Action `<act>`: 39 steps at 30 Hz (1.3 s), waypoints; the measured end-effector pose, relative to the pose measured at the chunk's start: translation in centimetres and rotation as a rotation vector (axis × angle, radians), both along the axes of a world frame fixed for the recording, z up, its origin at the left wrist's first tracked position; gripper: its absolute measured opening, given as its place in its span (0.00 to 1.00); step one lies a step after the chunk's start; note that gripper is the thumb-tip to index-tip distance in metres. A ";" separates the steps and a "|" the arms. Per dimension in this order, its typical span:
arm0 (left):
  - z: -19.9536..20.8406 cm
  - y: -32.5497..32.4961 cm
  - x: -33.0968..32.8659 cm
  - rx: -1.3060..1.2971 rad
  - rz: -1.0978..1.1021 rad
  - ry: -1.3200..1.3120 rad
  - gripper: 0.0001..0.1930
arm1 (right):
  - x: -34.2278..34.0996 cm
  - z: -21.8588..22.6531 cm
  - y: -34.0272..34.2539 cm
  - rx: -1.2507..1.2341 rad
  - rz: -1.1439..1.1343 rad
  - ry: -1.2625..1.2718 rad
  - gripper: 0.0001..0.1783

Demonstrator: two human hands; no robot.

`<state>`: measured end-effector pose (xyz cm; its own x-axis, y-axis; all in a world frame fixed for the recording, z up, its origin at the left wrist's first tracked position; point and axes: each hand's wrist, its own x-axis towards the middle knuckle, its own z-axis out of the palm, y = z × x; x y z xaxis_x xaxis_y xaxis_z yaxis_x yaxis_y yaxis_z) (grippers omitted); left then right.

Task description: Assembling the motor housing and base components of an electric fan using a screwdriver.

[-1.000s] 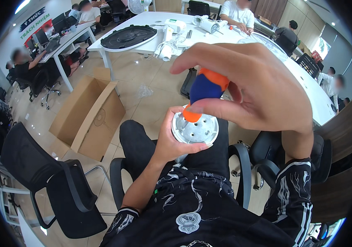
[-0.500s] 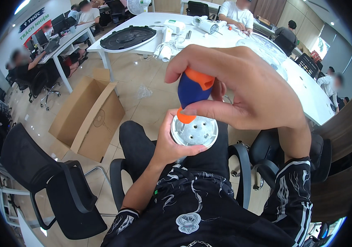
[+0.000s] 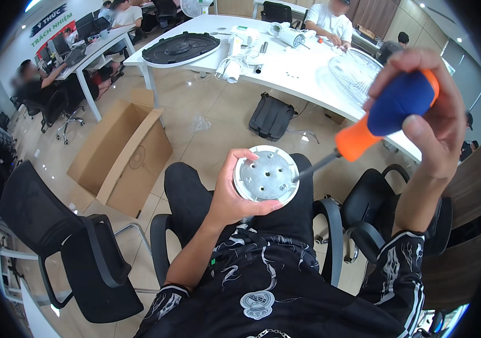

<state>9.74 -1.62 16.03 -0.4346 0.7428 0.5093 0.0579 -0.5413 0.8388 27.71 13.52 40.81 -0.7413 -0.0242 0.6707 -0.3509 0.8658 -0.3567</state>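
Observation:
My left hand (image 3: 226, 191) grips a round white part with a grey metal plate (image 3: 267, 179) on its face, held above my lap. Several small holes and screw spots dot the plate. The thumb lies along its lower rim and the fingers curl around its left side. On the right, my right hand (image 3: 442, 132) is wrapped around the blue and orange handle of a screwdriver (image 3: 401, 104). Its shaft slants down to the left, with the tip at the right rim of the round part; whether it touches cannot be made out.
An open cardboard box (image 3: 125, 152) stands on the floor to the left, near a black chair (image 3: 91, 265). Ahead, a white table (image 3: 291, 62) bears a black oval base (image 3: 181, 49), a fan grille (image 3: 353, 73) and white fan parts. A dark backpack (image 3: 271, 116) lies beneath. One person sits across the table.
My right hand has swung to the right with the screwdriver, baring the metal plate and the screwdriver's shaft. The tip has left the plate's upper left. My left hand has stayed nearly still.

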 end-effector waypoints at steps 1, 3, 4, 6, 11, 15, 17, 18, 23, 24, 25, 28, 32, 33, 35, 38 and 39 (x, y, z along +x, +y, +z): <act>-0.1 0.1 -0.1 0.001 -0.001 -0.002 0.42 | 0.4 -0.4 0.3 -0.019 -0.007 -0.024 0.30; -0.1 0.2 -0.2 -0.012 -0.019 -0.029 0.42 | 0.9 -1.8 0.8 -0.038 -0.016 -0.048 0.30; 0.0 0.2 -0.2 -0.014 -0.022 -0.029 0.42 | 0.9 -2.5 0.7 -0.057 -0.034 -0.069 0.29; 0.1 0.3 -0.2 -0.012 -0.012 -0.050 0.42 | 0.9 -3.4 0.7 -0.079 -0.052 -0.090 0.28; -0.2 0.5 -0.1 -0.020 -0.004 -0.011 0.42 | 0.8 -4.0 0.4 -0.161 -0.027 -0.092 0.24; 0.0 0.6 0.1 -0.035 -0.002 -0.010 0.42 | 0.5 -3.9 0.9 -0.056 0.036 -0.153 0.23; 0.1 0.6 0.1 -0.039 -0.001 -0.004 0.42 | 0.4 -3.6 1.1 -0.016 0.044 -0.179 0.23; 0.1 0.6 0.1 -0.040 0.001 0.002 0.42 | 0.4 -3.4 1.1 0.027 0.052 -0.206 0.22; 0.0 0.5 0.1 -0.038 -0.003 -0.018 0.42 | 0.1 -3.5 0.7 -0.027 0.043 -0.169 0.22; 0.0 0.4 0.1 -0.034 -0.004 -0.019 0.42 | 0.1 -3.5 0.6 -0.065 0.031 -0.150 0.23; 0.0 0.4 0.1 -0.033 -0.005 -0.019 0.42 | 0.2 -3.4 0.5 -0.064 0.030 -0.150 0.23; 0.0 0.4 0.0 -0.033 0.000 0.002 0.42 | 0.3 -3.2 0.4 -0.111 0.001 -0.133 0.23; 0.0 0.4 0.0 -0.031 -0.002 0.000 0.42 | 0.2 -3.1 0.5 -0.051 0.067 -0.174 0.23; 0.1 0.3 0.0 -0.032 -0.002 0.001 0.42 | 0.2 -3.1 0.6 -0.036 0.085 -0.181 0.22; 0.0 0.4 0.0 -0.036 -0.002 0.001 0.42 | 0.0 -3.1 0.6 -0.024 0.098 -0.200 0.23; -0.2 0.4 0.1 -0.037 -0.007 -0.002 0.42 | -0.4 -2.9 0.5 -0.005 0.156 -0.221 0.23; -0.2 0.5 0.1 -0.036 -0.008 -0.007 0.42 | -0.7 -2.9 0.5 0.002 0.206 -0.224 0.24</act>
